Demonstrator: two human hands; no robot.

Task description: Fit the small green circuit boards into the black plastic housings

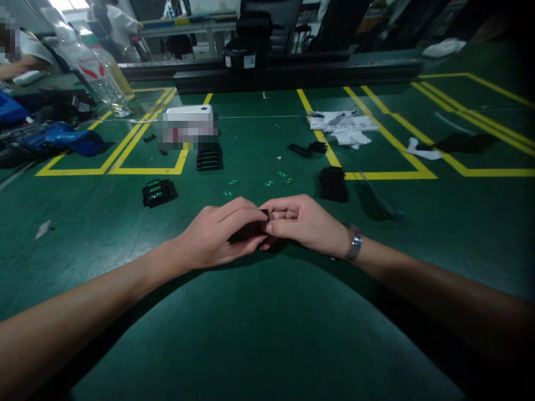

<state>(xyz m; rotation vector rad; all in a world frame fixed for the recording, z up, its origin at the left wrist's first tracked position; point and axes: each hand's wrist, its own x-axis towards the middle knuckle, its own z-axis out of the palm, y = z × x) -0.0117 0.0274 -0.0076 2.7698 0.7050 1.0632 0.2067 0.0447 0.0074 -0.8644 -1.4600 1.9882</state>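
My left hand [217, 234] and my right hand [303, 223] meet at the middle of the green table [267, 334]. Both are closed on one small black plastic part [246, 230], mostly hidden between the fingers. My right wrist wears a metal watch [354, 243]. Just beyond the hands lie several small green chips [276, 179]. A black holder with green chips in it [157, 192] lies to the left, a stack of black parts [333, 184] to the right and another stack [209, 156] further back.
A white box [189, 123] sits at the back centre, white paper scraps [345, 127] at the back right. Blue items [62, 139] and a clear plastic bottle [90, 69] are at far left. Yellow tape lines mark the table. Other people work in the background.
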